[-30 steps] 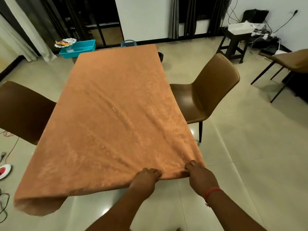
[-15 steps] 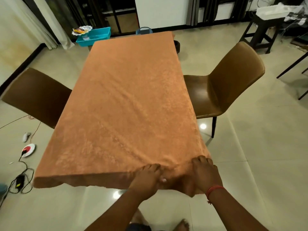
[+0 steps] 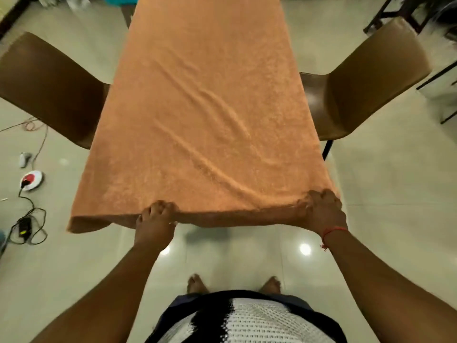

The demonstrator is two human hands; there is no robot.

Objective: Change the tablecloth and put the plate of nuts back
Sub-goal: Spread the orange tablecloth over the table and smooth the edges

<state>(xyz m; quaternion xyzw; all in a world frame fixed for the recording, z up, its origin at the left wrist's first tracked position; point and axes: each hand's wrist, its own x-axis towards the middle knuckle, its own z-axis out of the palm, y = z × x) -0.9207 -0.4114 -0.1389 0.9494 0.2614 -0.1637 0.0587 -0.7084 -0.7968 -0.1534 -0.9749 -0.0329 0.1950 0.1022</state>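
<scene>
An orange tablecloth (image 3: 202,107) covers the whole long table, with diagonal wrinkles running across its near half. My left hand (image 3: 154,222) grips the cloth's near hem left of the middle. My right hand (image 3: 321,210), with a red thread on the wrist, grips the near right corner. The hem between them is pulled straight over the table's near edge. The near left corner hangs down loose. No plate of nuts is in view.
A brown chair (image 3: 49,87) stands at the table's left side and another brown chair (image 3: 366,78) at its right. On the floor at left lie a round red-and-white device (image 3: 31,179) and a black adapter with cables (image 3: 23,225). My bare feet stand just before the table.
My hands have spread apart along the near hem, the right one out to the corner. The view has tipped downward and moved closer to the table end.
</scene>
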